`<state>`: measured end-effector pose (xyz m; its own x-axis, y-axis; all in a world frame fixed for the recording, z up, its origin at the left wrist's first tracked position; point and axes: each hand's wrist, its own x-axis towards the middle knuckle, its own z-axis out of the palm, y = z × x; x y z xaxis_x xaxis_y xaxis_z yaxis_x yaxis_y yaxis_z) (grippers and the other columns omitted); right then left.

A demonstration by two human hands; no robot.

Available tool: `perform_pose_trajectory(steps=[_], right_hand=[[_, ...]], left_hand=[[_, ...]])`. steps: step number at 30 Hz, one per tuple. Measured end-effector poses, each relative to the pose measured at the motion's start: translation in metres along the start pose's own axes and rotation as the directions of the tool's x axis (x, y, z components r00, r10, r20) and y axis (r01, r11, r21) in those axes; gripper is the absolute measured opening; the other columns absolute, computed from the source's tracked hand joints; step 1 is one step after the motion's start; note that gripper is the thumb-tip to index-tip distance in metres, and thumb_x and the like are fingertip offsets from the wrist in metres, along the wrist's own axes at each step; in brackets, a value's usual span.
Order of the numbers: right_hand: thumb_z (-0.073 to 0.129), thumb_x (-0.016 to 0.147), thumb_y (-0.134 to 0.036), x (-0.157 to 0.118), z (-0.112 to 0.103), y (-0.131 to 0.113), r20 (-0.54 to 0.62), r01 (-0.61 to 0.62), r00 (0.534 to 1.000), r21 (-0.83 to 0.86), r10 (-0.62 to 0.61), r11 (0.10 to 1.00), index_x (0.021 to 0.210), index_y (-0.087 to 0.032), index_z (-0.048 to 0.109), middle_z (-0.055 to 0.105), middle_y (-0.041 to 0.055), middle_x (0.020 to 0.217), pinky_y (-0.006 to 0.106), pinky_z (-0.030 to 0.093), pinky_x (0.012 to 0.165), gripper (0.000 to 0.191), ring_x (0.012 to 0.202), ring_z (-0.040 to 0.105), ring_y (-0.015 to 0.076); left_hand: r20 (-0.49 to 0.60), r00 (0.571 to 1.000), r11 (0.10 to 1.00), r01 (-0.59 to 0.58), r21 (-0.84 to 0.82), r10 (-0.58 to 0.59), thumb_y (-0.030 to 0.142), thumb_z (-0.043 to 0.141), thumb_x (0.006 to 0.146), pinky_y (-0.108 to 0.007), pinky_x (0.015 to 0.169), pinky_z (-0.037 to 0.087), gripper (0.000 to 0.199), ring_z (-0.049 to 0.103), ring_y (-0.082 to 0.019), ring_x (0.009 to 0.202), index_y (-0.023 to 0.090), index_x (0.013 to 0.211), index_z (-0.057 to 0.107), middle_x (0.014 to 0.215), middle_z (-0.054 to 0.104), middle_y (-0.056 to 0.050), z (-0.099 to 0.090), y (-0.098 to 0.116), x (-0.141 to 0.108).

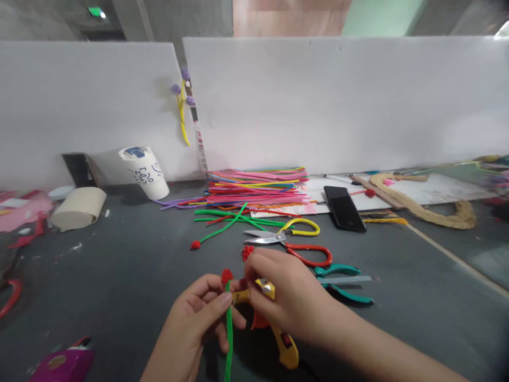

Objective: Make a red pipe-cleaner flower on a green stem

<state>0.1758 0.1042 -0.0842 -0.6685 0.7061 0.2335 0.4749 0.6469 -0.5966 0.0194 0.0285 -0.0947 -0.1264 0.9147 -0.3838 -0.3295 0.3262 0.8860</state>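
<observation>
In the head view my left hand (201, 313) pinches a green pipe cleaner (229, 339) between thumb and fingers. A small red pipe-cleaner bud (226, 276) tops that upright stem. My right hand (278, 284) is close beside it, fingers closed in a pinch; what lies between the fingertips is hidden. Beneath my hands lies a yellow and orange hot glue gun (287, 350), partly covered. Just beyond my right fingers is another red curled piece (247, 252). A second green stem with a red tip (220, 232) rests farther off on the dark table.
Open scissors (298, 246) with yellow and red handles and teal pliers (345, 284) lie right of centre. Behind them are bundled pipe cleaners (258, 185) and a black phone (344, 208). A paper cup (145, 172) stands back left; a purple box (61, 365) is front left.
</observation>
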Motion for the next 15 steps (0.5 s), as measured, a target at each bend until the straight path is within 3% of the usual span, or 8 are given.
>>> perform_pose_trajectory(steps=[3,5,11,15], right_hand=[[0.046,0.084,-0.011,-0.008,0.009,-0.009,-0.099,0.301,0.942,-0.186,-0.322,0.935,0.076,-0.017,0.057,0.062,0.0067,0.078,0.028,0.038,0.06,0.015,0.067,0.05,0.0176],[0.045,0.088,-0.012,-0.009,0.01,-0.011,-0.099,0.357,0.92,-0.187,-0.379,0.915,0.078,-0.016,0.059,0.062,0.0077,0.08,0.029,0.04,0.062,0.017,0.068,0.05,0.018],[0.054,0.083,-0.008,-0.006,0.005,-0.011,-0.161,0.123,0.982,0.135,-0.101,0.983,0.081,-0.016,0.06,0.063,0.0037,0.08,0.026,0.044,0.067,0.011,0.076,0.058,0.0163],[0.058,0.082,-0.006,-0.005,-0.001,-0.013,-0.111,0.07,0.993,0.261,-0.043,0.963,0.077,-0.018,0.063,0.063,0.0018,0.082,0.026,0.045,0.072,0.014,0.081,0.059,0.0155]], left_hand=[[-0.007,1.0,1.0,-0.022,-0.021,0.022,0.037,0.079,0.068,-0.012,0.04,0.036,0.025,0.05,-0.005,0.038,0.015,0.074,0.067,0.053,0.069,-0.002,0.0,0.002,-0.003],[0.004,0.999,0.999,-0.042,-0.02,0.042,0.037,0.08,0.067,-0.012,0.04,0.036,0.025,0.05,-0.006,0.038,0.015,0.072,0.068,0.051,0.067,-0.002,0.0,0.004,-0.005],[0.028,1.0,0.999,-0.009,0.04,0.008,0.039,0.077,0.069,-0.013,0.039,0.034,0.026,0.048,-0.005,0.035,0.015,0.074,0.068,0.051,0.068,-0.003,-0.003,0.006,-0.006],[0.035,0.999,0.998,-0.01,0.061,0.008,0.038,0.075,0.071,-0.013,0.039,0.033,0.024,0.047,-0.005,0.034,0.016,0.074,0.067,0.05,0.068,-0.002,-0.004,0.007,-0.007]])
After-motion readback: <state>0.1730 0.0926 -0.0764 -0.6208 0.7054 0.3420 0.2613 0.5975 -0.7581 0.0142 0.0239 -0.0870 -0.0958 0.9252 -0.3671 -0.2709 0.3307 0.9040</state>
